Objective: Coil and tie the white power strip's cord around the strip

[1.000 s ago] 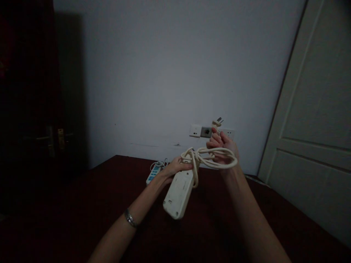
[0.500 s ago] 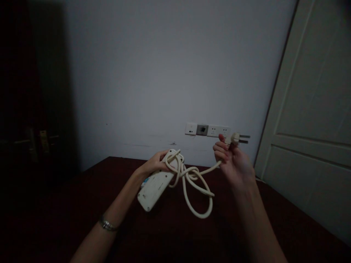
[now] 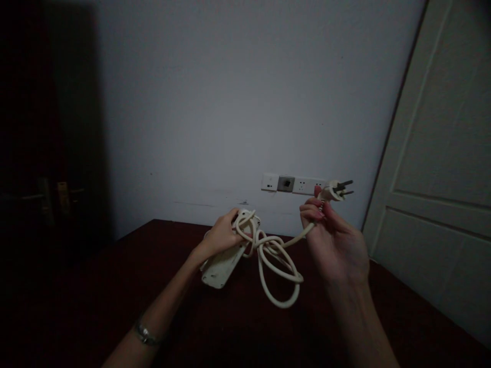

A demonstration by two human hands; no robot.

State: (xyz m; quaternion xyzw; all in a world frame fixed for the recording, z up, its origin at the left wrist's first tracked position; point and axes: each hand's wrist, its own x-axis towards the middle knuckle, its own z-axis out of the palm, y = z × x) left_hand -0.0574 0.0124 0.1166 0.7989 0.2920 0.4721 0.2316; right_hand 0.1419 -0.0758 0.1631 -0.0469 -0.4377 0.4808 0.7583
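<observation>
Left: my left hand [image 3: 224,236] is curled round the far part of the white power strip [image 3: 221,272], thumb by the cord [image 3: 283,304]. The strip lies under and right of that palm, over the dark red table [image 3: 153,271], long axis running near-left to far-right. Middle: the cord hangs in knotted loops just right of the strip, nearer my left hand. Right: my right hand [image 3: 337,245] pinches the plug [image 3: 330,192] at its neck, fingers part-closed; prongs point right, away from the wall sockets [image 3: 302,185] to its left.
</observation>
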